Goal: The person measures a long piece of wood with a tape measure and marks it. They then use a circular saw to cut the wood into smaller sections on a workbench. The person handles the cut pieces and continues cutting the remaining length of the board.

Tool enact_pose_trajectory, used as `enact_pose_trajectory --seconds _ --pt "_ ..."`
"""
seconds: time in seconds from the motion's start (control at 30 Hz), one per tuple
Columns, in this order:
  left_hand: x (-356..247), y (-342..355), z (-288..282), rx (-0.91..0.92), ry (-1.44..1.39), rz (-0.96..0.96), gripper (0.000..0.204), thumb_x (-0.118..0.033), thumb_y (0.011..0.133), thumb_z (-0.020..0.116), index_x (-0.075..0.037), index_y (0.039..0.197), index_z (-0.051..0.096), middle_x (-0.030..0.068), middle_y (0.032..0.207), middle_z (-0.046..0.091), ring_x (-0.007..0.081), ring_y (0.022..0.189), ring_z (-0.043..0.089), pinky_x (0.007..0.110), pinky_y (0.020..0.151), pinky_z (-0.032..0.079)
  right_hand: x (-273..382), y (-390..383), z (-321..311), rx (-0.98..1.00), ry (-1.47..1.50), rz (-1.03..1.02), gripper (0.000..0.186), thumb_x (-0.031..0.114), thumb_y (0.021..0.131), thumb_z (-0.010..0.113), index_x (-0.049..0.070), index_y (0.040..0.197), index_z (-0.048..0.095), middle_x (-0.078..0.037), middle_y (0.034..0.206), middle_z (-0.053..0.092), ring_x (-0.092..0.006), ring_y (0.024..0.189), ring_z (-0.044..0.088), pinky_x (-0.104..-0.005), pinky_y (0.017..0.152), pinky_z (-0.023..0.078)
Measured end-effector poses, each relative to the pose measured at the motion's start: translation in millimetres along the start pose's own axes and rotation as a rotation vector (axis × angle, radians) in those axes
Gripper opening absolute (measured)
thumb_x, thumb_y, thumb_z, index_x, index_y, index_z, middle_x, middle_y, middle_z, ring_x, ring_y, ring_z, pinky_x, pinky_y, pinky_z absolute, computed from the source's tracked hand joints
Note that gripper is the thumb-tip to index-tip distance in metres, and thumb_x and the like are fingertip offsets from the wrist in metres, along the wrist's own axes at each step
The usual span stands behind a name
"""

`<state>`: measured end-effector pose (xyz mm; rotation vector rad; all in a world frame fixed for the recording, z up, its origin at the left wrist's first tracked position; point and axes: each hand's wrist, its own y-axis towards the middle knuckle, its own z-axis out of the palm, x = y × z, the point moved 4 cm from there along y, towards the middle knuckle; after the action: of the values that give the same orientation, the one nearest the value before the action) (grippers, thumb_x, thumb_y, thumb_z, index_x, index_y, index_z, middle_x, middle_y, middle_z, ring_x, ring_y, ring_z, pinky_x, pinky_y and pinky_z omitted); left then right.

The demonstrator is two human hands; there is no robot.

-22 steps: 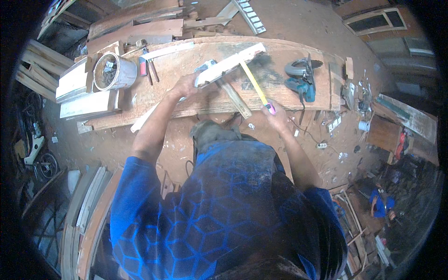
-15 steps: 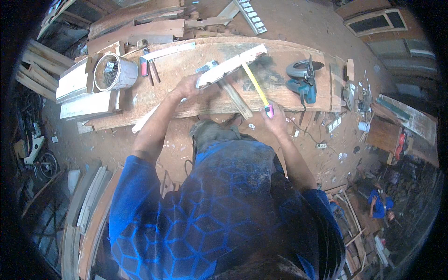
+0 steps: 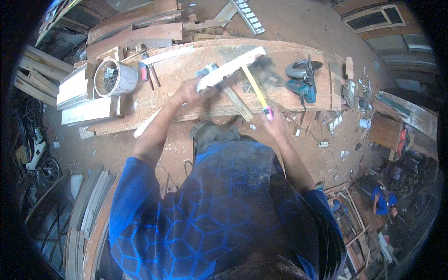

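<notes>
My left hand (image 3: 187,91) is closed round the near end of a white wooden board (image 3: 231,69), which slants over the workbench with its far end to the right. In my right hand (image 3: 275,122) is a tape measure with a pink case (image 3: 268,112). Its yellow blade (image 3: 254,85) stretches from the case up to the board's edge near the far end. Beneath the board lies a wooden bar (image 3: 238,103), sticking out toward me. A blue-grey piece (image 3: 205,70) shows on the board's other side; the board hides whether the two are joined.
On the workbench (image 3: 172,105), a teal circular saw (image 3: 303,84) stands right, its cord hanging over the near edge. A bucket (image 3: 133,80), white boards (image 3: 91,111) and long-handled hand tools (image 3: 153,75) lie left. Planks (image 3: 135,35) are stacked beyond. Another person (image 3: 383,199) is at lower right.
The board's far end has shifted very slightly left and down. Both hands keep their hold, and the tape blade still reaches the board.
</notes>
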<state>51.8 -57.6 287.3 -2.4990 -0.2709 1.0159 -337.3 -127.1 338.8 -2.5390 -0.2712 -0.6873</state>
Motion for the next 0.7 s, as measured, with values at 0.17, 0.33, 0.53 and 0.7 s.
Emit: enact_pose_trajectory --seconds 0.17,0.33,0.53,0.7 --pt "-33 -29 71 -0.284 0.248 0.043 0.091 -0.021 0.079 0.080 -0.012 0.159 0.037 0.0209 0.151 0.054 0.0415 0.133 0.057 0.049 0.112 0.047 0 -23 -37 -0.395 0.360 -0.165 0.073 0.032 0.097 0.074 -0.002 0.152 0.040 -0.013 0.109 0.063 -0.0237 0.099 0.062 -0.0371 0.088 0.052" --pt "-55 -35 116 -0.191 0.371 -0.074 0.105 -0.030 0.082 0.083 -0.018 0.166 0.023 0.0185 0.168 0.030 0.0496 0.149 0.035 0.065 0.121 0.031 -73 -26 -85 -0.595 0.480 0.050 0.072 0.025 0.098 0.074 0.001 0.156 0.038 -0.013 0.122 0.065 -0.0238 0.108 0.063 -0.0376 0.093 0.051" --pt "-56 -31 127 -0.190 0.361 -0.114 0.095 -0.018 0.088 0.073 -0.019 0.167 0.020 0.0173 0.172 0.022 0.0511 0.154 0.023 0.067 0.125 0.017 -211 56 -125 -0.611 -0.037 0.089 0.076 0.044 0.094 0.076 -0.006 0.144 0.049 -0.028 0.126 0.064 -0.0377 0.117 0.064 -0.0470 0.100 0.049" --pt "-30 -13 178 -0.449 0.588 -0.182 0.104 -0.016 0.082 0.078 -0.019 0.168 0.019 0.0167 0.174 0.017 0.0537 0.156 0.014 0.073 0.123 0.009 -289 174 -152 -0.543 -0.222 0.250 0.068 0.055 0.090 0.075 -0.002 0.125 0.063 -0.029 0.126 0.067 -0.0418 0.115 0.066 -0.0498 0.100 0.051"
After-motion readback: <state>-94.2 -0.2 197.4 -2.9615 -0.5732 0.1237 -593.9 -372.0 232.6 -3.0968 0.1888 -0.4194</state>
